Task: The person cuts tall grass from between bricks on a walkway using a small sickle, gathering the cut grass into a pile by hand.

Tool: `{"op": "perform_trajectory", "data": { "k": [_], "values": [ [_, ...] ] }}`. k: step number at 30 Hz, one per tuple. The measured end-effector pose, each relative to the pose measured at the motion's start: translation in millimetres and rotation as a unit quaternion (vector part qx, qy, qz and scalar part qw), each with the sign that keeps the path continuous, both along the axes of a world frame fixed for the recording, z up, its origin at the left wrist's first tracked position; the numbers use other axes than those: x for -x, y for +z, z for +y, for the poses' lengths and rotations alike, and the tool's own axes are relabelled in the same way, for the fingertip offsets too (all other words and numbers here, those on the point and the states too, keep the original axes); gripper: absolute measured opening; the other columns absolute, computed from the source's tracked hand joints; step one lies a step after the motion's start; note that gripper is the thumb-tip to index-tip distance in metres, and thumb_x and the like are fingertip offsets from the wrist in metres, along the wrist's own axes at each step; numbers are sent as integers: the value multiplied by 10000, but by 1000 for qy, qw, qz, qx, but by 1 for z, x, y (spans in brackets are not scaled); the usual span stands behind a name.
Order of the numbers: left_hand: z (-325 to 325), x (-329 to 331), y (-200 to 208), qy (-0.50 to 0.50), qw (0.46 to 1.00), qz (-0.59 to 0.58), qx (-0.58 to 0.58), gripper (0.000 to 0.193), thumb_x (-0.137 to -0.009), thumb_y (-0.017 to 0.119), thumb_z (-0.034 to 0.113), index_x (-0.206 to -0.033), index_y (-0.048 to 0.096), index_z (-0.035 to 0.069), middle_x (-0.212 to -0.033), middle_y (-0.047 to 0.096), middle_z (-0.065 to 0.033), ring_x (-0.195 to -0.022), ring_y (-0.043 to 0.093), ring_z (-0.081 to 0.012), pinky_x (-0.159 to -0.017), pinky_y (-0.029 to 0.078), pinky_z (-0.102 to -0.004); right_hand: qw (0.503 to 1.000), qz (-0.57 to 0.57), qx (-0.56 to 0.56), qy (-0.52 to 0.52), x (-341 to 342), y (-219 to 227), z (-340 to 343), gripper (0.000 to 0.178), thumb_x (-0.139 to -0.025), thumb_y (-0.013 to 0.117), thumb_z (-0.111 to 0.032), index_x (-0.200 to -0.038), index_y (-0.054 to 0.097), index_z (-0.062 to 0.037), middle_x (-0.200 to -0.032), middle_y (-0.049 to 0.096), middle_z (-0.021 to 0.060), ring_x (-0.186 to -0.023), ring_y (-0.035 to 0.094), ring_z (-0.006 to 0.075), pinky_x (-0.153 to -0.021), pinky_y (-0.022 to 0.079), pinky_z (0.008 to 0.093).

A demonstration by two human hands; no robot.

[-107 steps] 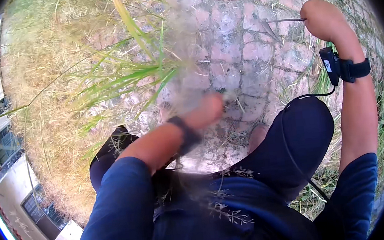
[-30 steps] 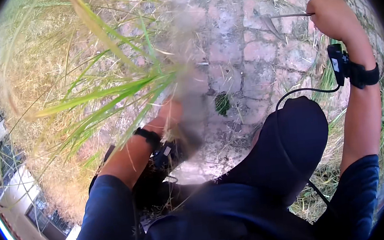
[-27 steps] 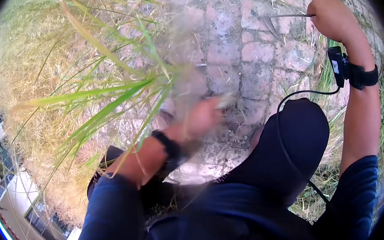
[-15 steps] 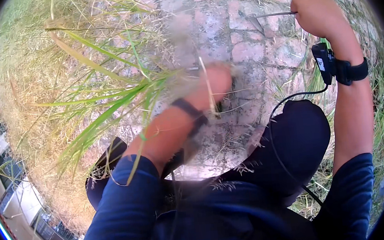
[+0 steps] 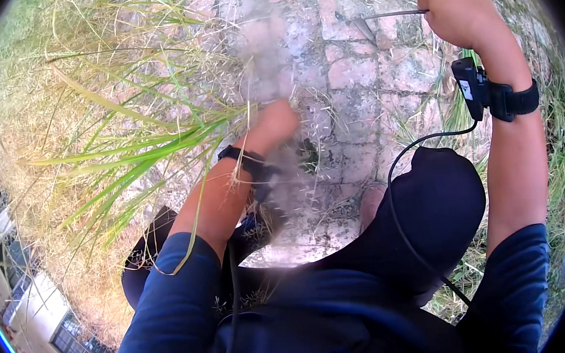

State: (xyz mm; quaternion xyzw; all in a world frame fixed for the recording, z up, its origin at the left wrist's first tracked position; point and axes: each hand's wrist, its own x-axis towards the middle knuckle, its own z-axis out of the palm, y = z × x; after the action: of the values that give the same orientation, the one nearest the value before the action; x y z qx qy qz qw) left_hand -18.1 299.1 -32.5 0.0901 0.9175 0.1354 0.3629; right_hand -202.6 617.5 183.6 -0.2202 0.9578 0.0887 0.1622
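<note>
My left hand (image 5: 275, 124) is closed around the base of a bunch of long green grass (image 5: 164, 147), whose blades fan out to the left. Its fingers face away and are partly hidden. At the upper right, my right hand (image 5: 459, 14) is closed on a hand weeding hoe (image 5: 393, 14). A thin metal shaft sticks out leftward from the fist and ends in a small flat blade close above the bricks; the handle is hidden in the hand. Dark straps circle both wrists.
Brick paving (image 5: 354, 74) lies ahead, with weeds in its joints. Dry cut grass (image 5: 62, 218) covers the left side, and more grass (image 5: 456, 109) grows at the right. A black cable (image 5: 398, 213) runs from the right wrist device (image 5: 470, 89) past my bent knee (image 5: 443, 181).
My left hand has moved left and slightly toward me, carrying the grass bunch with it. My right hand and the hoe have shifted slightly up and left.
</note>
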Motion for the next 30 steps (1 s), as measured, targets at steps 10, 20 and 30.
{"op": "perform_trajectory", "data": {
  "k": [10, 20, 30],
  "values": [
    [113, -38, 32, -82, 918, -29, -386, 133, -815, 585, 97, -916, 633, 26, -735, 580, -136, -695, 581, -322, -654, 494, -404, 999, 7, -44, -17, -6, -7, 17, 182, -772, 562, -105, -855, 719, -66, -843, 668, 188, -813, 644, 374, -747, 517, 449],
    [-9, 31, 61, -48, 988, -51, 135, 315, -894, 480, 161, -1150, 551, -8, -966, 682, -202, -877, 678, -349, -729, 540, -449, 1000, 8, -21, -17, -9, -8, 27, 177, -776, 560, -120, -841, 708, -49, -814, 655, 184, -804, 630, 377, -725, 502, 465],
    [-82, -20, -6, 65, 988, -19, 136, 309, -851, 556, 216, -989, 617, -53, -931, 671, -254, -847, 676, -391, -722, 552, -448, 970, -59, 219, -85, -48, -14, 103, 241, -849, 564, -123, -1029, 669, -1, -899, 650, 235, -886, 628, 383, -804, 488, 405]
  ]
}}
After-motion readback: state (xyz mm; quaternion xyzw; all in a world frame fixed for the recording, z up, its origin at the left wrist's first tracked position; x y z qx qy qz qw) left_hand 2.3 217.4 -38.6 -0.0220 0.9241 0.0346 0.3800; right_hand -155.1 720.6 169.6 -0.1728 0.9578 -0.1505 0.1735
